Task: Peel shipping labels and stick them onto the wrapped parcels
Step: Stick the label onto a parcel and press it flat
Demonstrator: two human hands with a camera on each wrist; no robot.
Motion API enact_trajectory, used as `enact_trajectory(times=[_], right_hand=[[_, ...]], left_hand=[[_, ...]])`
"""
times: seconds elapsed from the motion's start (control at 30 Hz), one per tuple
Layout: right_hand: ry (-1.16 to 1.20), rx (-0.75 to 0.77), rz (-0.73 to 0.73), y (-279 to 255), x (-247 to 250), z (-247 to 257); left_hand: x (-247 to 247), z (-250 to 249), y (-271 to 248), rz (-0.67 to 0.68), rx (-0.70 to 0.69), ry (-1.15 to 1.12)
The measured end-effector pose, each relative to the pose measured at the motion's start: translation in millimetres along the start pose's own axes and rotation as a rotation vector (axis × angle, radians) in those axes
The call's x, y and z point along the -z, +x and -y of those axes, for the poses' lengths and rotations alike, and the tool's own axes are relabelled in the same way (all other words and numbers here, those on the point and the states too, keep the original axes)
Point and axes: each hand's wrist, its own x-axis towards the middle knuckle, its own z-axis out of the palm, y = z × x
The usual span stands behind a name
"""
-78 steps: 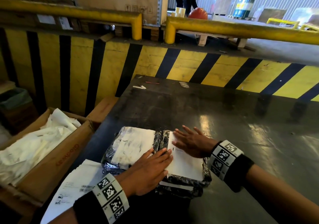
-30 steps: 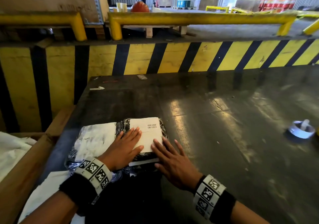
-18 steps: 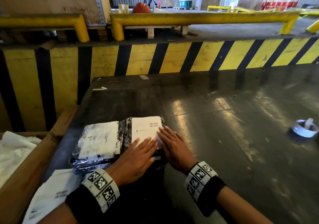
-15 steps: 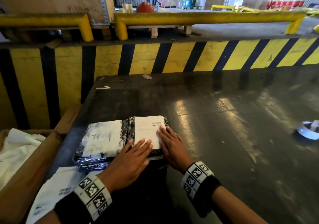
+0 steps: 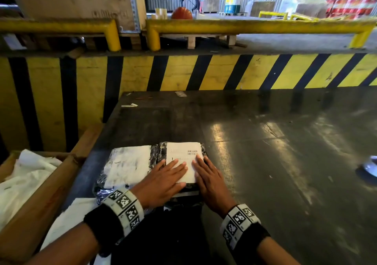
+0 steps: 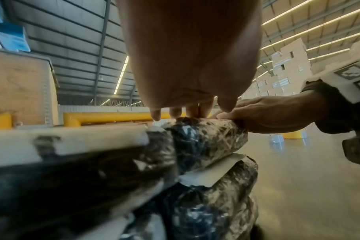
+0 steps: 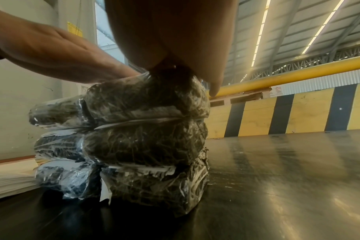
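Observation:
Two stacks of parcels wrapped in dark shiny film stand side by side near the table's front left. The right stack's top parcel [image 5: 202, 154] [image 7: 146, 99] carries a white shipping label [image 5: 183, 154] with a barcode. My left hand [image 5: 163, 181] lies flat on the label's near left part, fingers straight. My right hand [image 5: 208, 177] lies flat along the label's right edge, fingers straight. The left stack's top parcel [image 5: 126, 164] bears a smudged white label. A pile of label sheets [image 5: 67, 222] lies by the table's front left corner.
A cardboard box [image 5: 40, 193] with white crumpled paper sits left of the table. A tape roll [image 5: 370, 167] lies at the right edge. A yellow and black striped wall [image 5: 224, 70] bounds the dark table [image 5: 265, 152] at the back. Two people walk far behind.
Both hands have slid over the label on the right stack's top parcel and now lie close together on its near half. The parcels have stayed in place.

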Motion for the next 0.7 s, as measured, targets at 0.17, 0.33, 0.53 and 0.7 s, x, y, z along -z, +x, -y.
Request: enact_trajectory(times=[0.17, 0.33, 0.53, 0.7], right_hand=[[0.0, 0.008, 0.007, -1, 3, 4], [-0.02, 0.024, 0.035, -1, 4, 1], [-0.021, 0.021, 0.026, 1, 5, 4], [-0.005, 0.031, 0.019, 0, 4, 2]], left_hand=[[10, 31, -23, 0.051, 0.009, -0.118], [16, 50, -10, -0.245, -0.019, -0.19], [22, 26, 34, -0.082, -0.044, -0.079], [22, 42, 31, 0.077, 0.064, -0.026]])
